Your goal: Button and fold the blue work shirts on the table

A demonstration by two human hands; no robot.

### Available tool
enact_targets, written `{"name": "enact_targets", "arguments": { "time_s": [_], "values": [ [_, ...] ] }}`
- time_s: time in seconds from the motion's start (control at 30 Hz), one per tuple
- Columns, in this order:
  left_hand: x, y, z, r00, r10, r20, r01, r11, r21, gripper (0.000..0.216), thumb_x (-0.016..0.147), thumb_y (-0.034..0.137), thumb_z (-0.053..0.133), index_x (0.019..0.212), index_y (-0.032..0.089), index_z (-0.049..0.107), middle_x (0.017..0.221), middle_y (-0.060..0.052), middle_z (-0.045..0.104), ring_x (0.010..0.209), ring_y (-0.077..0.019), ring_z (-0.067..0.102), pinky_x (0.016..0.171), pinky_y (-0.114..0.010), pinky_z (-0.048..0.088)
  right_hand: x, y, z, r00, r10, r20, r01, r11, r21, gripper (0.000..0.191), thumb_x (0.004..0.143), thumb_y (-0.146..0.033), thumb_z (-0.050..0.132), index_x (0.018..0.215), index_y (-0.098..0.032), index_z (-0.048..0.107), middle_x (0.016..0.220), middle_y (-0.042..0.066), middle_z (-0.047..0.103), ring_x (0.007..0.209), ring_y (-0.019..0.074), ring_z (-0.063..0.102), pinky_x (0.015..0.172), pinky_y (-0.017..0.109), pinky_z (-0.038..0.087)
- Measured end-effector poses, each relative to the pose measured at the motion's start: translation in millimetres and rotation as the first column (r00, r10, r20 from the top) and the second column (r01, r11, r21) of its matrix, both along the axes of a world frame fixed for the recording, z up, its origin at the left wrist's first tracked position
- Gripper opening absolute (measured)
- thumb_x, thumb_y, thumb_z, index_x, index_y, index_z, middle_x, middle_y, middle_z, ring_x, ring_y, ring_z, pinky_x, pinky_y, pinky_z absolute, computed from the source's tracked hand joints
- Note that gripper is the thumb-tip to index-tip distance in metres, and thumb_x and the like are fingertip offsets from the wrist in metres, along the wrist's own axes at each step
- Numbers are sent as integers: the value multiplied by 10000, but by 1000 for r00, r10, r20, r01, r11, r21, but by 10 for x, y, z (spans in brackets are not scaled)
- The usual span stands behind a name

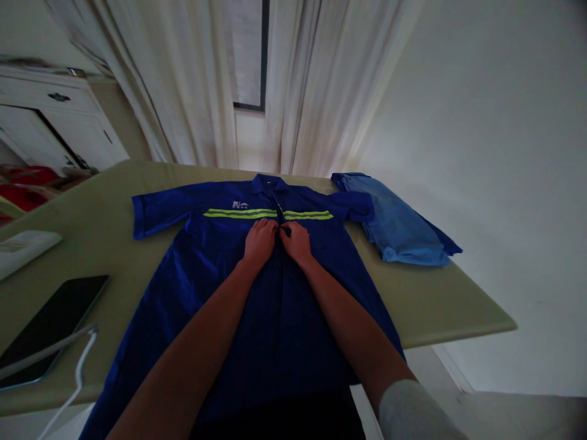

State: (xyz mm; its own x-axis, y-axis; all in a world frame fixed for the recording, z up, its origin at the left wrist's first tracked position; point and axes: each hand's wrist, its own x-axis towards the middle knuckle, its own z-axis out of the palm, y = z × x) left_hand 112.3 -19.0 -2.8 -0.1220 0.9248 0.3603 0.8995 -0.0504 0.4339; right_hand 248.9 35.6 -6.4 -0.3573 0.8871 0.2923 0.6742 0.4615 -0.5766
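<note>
A dark blue short-sleeved work shirt (220, 244) lies spread front side up, its collar at the far side and its hem toward me. Yellow-green reflective stripes (241, 214) cross its chest, with a white logo above them on the left. Just below the stripes, my left hand (261, 238) pinches the front placket. My right hand (296, 239) grips the placket's other edge right beside it, fingertips nearly touching. Above my hands the front gapes a little toward the collar. Whatever small fastening lies between the fingers is hidden.
Folded light and dark blue garments (398, 223) lie at the table's right, partly under the shirt's sleeve. A dark tablet (59, 318), a white cable (79, 373) and a white object (27, 247) are at left. The greenish tabletop (440, 305) meets curtains behind.
</note>
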Motion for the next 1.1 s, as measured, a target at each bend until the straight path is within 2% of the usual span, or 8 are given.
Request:
{"name": "enact_targets", "arguments": {
  "time_s": [0.13,0.3,0.43,0.53,0.67,0.8,0.97,1.1],
  "values": [
    [4,-32,5,997,52,47,-50,998,-43,236,1046,246,458,1124,235,681,1124,-99,716,1021,-257,691,913,-369,518,17,-10,11,993,103,-53,-102,994,26,225,992,-240,586,1102,-202,778,1145,76,767,1070,203,698,992,301,496],
    [-28,7,-34,990,45,133,-47,999,8,196,1012,206,513,1074,210,699,1102,-96,756,1052,-252,707,942,-365,533,45,21,0,986,103,-132,-105,994,-7,335,1046,-301,488,959,-197,795,988,51,790,952,196,716,905,275,502],
    [-50,33,-50,982,30,185,-34,999,15,191,977,191,563,1068,216,730,1095,-79,783,1042,-239,725,964,-355,542,65,104,-49,969,124,-212,-144,986,-81,240,958,-274,583,1004,-198,806,943,18,798,865,187,720,808,259,516],
    [-59,36,-49,977,42,211,-45,999,10,200,960,193,590,1074,221,751,1093,-71,798,1040,-241,738,969,-355,550,68,161,-81,966,130,-225,-154,984,-93,215,913,-249,625,1013,-206,809,956,19,800,873,189,722,817,268,526],
    [-75,47,-52,966,39,256,-38,999,-10,227,971,206,585,1090,230,776,1096,-58,814,1034,-236,753,981,-353,559,56,172,-91,979,118,-168,-132,989,-73,197,911,-243,651,1023,-213,810,1027,41,794,928,197,716,893,294,525],
    [-94,83,-81,936,43,349,-40,999,-16,224,968,332,647,1099,218,789,1070,-66,823,1011,-235,766,979,-350,573,43,115,-66,991,113,-67,-113,994,-5,205,943,-240,636,1063,-203,798,1083,68,771,1007,209,695,961,314,506],
    [-115,141,-124,894,80,441,-61,996,-58,201,926,214,652,1088,199,771,1074,-64,821,1008,-208,769,963,-321,576,27,9,-13,996,77,49,-78,997,27,197,995,-299,609,1082,-238,774,1131,65,730,1037,223,673,957,318,498],
    [-99,149,-105,895,109,433,-86,994,-73,292,913,187,640,1200,203,691,1027,-56,814,960,-208,766,922,-326,566,4,-54,8,994,52,92,-57,997,55,188,1031,-302,562,1087,-240,731,1153,66,702,1042,219,650,935,305,490]
  ]
}}
